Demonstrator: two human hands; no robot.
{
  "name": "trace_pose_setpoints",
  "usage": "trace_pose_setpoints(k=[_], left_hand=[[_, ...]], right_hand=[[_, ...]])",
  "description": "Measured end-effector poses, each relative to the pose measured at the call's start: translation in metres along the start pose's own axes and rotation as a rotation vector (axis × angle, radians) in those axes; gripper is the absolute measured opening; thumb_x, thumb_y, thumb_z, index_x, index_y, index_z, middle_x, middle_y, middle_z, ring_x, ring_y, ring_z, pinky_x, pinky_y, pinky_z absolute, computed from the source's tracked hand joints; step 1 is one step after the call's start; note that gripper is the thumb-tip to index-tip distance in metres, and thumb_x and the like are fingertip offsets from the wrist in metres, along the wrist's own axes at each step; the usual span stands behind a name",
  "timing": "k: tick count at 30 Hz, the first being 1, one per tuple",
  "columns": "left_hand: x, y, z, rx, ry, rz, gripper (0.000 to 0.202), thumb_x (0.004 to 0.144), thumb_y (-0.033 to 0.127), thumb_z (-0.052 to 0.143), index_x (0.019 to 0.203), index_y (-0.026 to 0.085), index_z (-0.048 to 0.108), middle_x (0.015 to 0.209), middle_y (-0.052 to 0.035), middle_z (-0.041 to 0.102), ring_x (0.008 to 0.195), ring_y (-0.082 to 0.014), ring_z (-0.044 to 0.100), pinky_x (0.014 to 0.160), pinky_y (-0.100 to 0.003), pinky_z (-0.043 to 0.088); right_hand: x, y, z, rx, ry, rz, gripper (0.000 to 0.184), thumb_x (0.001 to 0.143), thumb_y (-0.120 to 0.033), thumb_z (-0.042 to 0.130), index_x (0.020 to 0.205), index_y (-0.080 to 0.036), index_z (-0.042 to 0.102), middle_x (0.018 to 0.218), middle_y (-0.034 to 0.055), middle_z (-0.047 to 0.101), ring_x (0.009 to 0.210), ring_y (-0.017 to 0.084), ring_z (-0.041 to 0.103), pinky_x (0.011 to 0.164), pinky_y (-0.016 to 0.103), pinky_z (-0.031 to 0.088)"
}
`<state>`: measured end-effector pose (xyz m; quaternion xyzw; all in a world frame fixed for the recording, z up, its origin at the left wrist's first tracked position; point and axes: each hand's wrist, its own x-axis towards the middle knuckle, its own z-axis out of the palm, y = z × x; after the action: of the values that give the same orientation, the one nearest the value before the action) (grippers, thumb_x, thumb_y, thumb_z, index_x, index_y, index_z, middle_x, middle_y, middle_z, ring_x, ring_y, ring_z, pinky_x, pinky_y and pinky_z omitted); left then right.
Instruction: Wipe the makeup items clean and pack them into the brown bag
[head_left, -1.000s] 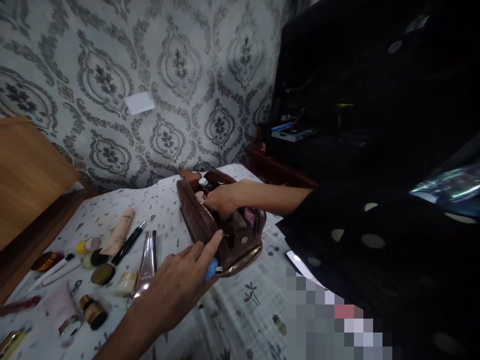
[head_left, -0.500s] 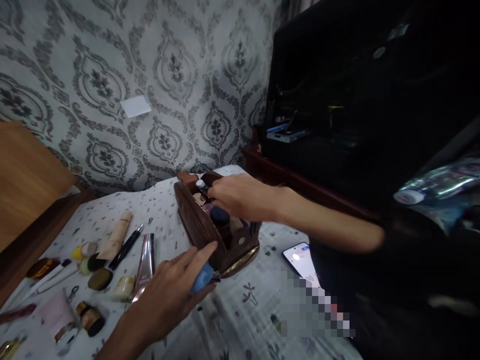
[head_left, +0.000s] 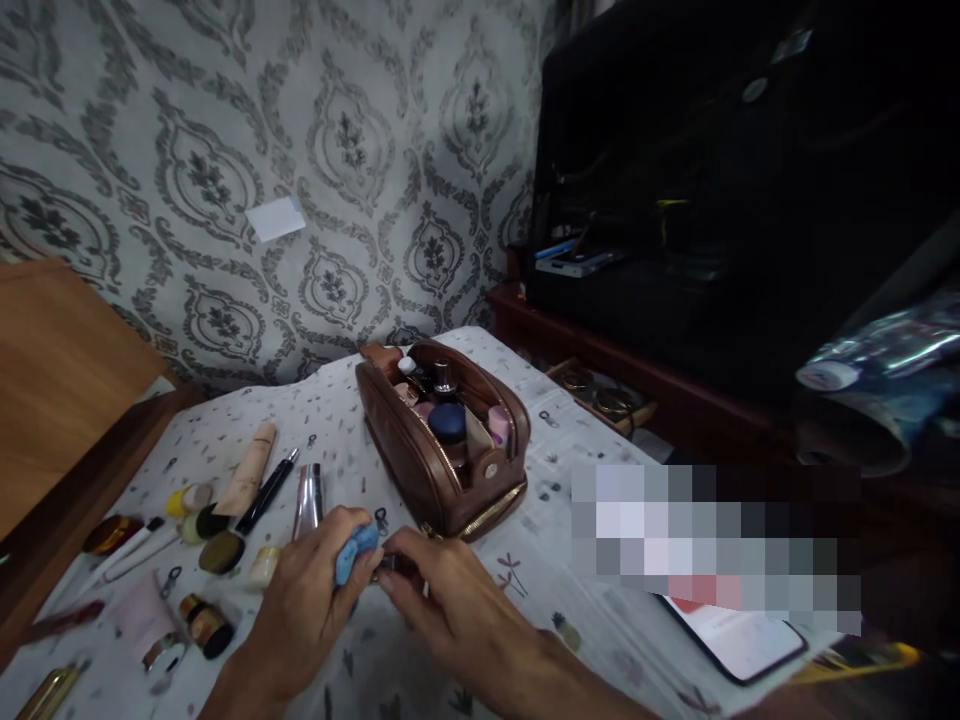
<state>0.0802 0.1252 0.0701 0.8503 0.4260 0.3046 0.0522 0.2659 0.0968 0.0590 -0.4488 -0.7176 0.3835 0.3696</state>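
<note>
My left hand (head_left: 311, 575) is closed around a crumpled blue cloth (head_left: 356, 553). Right beside it, my right hand (head_left: 465, 600) pinches a small dark, shiny object (head_left: 388, 565) whose kind I cannot make out; its end meets the left fingers at the cloth. Just beyond both hands stands a brown leather cosmetic bag (head_left: 401, 450), unzipped. Inside it show a dark blue-capped jar (head_left: 448, 425), a pink-capped item (head_left: 499, 425) and a silver-capped bottle (head_left: 444, 377). A silver tube (head_left: 308, 500) lies partly hidden behind my left hand.
Left of my hands, cosmetics lie on the patterned white cloth: a beige tube (head_left: 251, 465), a black pen-like item (head_left: 268, 490), a pink tube (head_left: 146, 620) and a small dark bottle (head_left: 205, 625). A phone (head_left: 742, 640) lies right. A dark television (head_left: 712, 200) stands behind.
My right hand has come out of the bag and moved down to the left, meeting my left hand. The bag's contents now show. The blue cloth remains in my left hand.
</note>
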Motion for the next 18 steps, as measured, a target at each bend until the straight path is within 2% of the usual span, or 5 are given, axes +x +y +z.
trace_pose_setpoints(k=[5,10,13,18], left_hand=[[0.001,-0.004,0.007,0.108,0.036,0.106,0.020,0.099,0.038,0.047,0.101,0.022,0.058,0.083,-0.0004,0.072,0.071,-0.0144,0.072,0.064,-0.021,0.055],[0.007,-0.008,0.005,0.167,0.075,0.167,0.020,0.098,0.034,0.047,0.097,0.019,0.060,0.080,-0.0022,0.073,0.067,-0.0153,0.072,0.062,-0.022,0.054],[0.007,-0.017,0.000,0.154,0.104,0.054,0.022,0.096,0.036,0.049,0.093,0.019,0.062,0.074,-0.0012,0.071,0.060,-0.0147,0.069,0.057,-0.021,0.052],[0.007,-0.027,-0.001,-0.020,0.091,-0.346,0.033,0.089,0.050,0.053,0.089,0.020,0.066,0.063,0.0012,0.062,0.052,-0.0137,0.058,0.052,-0.021,0.048]], right_hand=[[0.003,0.010,0.006,0.243,0.006,0.020,0.010,0.089,-0.021,0.051,0.084,-0.018,0.060,0.065,-0.0022,0.060,0.061,0.013,0.057,0.057,0.023,0.039],[-0.004,0.026,0.007,0.340,0.099,0.037,0.023,0.096,-0.036,0.048,0.093,-0.017,0.060,0.066,-0.0009,0.060,0.061,0.013,0.058,0.057,0.024,0.041],[-0.009,0.034,0.003,0.403,0.153,0.052,0.031,0.097,-0.045,0.046,0.095,-0.017,0.060,0.068,-0.0003,0.060,0.060,0.013,0.058,0.056,0.023,0.043],[-0.019,0.043,0.000,0.320,0.229,0.033,0.027,0.099,-0.039,0.046,0.103,-0.018,0.061,0.079,0.0037,0.066,0.069,0.015,0.062,0.059,0.023,0.047]])
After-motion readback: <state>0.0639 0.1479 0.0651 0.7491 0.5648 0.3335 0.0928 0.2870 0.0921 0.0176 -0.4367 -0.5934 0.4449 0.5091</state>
